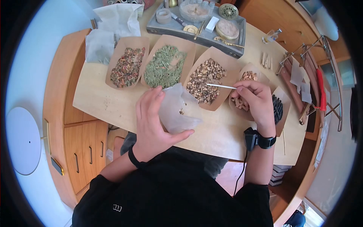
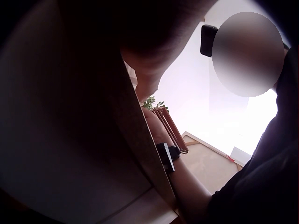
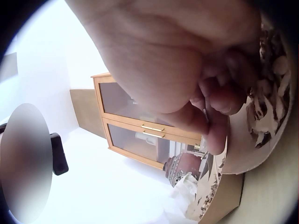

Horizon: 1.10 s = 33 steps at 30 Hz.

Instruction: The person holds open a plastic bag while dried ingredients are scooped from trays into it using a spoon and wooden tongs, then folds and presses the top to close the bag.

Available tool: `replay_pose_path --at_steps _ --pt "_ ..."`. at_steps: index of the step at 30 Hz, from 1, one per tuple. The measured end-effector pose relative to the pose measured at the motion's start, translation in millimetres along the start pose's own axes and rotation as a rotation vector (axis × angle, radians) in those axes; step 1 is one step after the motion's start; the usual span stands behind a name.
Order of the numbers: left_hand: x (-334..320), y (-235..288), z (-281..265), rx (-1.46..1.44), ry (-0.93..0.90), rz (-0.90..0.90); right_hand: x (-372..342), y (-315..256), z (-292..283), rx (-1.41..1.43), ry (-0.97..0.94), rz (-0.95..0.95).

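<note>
In the head view my left hand (image 1: 149,119) holds a translucent white pouch (image 1: 177,109), thumb below it and fingers along its far side. A few small brown bits show on the pouch. My right hand (image 1: 259,100) pinches a slim silvery stick (image 1: 223,86) between thumb and fingers. The stick's far end overlaps the chopped brown pieces (image 1: 208,70) in a paper tray (image 1: 231,70). In the right wrist view the right hand's fingertips (image 3: 216,140) meet around the stick, close beside a tray of pale dried slices (image 3: 266,116). The left wrist view is mostly dark.
Trays of reddish dried pieces (image 1: 126,68), green cut herb (image 1: 164,66) and dark sticks (image 1: 278,109) line the table. Behind them stands a grey tray (image 1: 159,28) of small vessels. More white pouches (image 1: 99,45) lie at left; a folding rack (image 1: 297,75) stands at right.
</note>
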<state>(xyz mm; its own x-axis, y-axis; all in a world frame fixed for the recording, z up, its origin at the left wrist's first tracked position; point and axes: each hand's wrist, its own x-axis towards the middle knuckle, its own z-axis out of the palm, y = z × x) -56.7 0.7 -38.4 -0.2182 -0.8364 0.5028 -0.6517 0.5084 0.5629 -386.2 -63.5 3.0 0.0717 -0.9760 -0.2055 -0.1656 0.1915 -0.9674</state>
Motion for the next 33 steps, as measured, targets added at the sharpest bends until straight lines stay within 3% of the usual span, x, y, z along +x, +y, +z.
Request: replay_pose_path --at_steps 5,7,8,10,11,14,18,20,33 --pt "-0.5 -0.7 -0.8 -0.01 0.002 -0.002 -10.3 -15.7 -1.4 0.054 0.011 0.078" --pt "-0.7 -1.5 -1.9 0.002 -0.031 -0.003 -17.2 -17.6 0.5 0.009 -0.104 -0.049" --pt "-0.5 -1.5 -2.1 0.005 -0.031 -0.006 -17.6 -16.1 1.4 0.01 -0.108 -0.048" --pt "-0.4 -1.0 -2.2 0.009 -0.037 0.002 -19.3 -10.8 2.8 -0.064 -0.041 -0.221" --pt "-1.0 -0.9 -2.0 0.008 -0.041 0.002 -18.1 -8.5 0.0 -0.063 -0.038 -0.217" --pt "-0.3 -0.7 -0.5 -0.009 -0.033 0.0 -12.3 -5.1 -12.3 -0.221 0.208 -0.132" --pt "0.9 0.7 -2.5 0.007 -0.046 -0.002 -8.6 -2.2 -2.7 -0.293 0.115 -0.092" --pt "0.7 0.5 -2.3 0.011 -0.052 -0.001 -9.6 -7.4 8.9 -0.101 -0.02 -0.016" --pt "0.8 0.9 -0.9 -0.006 -0.014 -0.01 -14.7 -16.5 -4.3 0.121 -0.017 0.051"
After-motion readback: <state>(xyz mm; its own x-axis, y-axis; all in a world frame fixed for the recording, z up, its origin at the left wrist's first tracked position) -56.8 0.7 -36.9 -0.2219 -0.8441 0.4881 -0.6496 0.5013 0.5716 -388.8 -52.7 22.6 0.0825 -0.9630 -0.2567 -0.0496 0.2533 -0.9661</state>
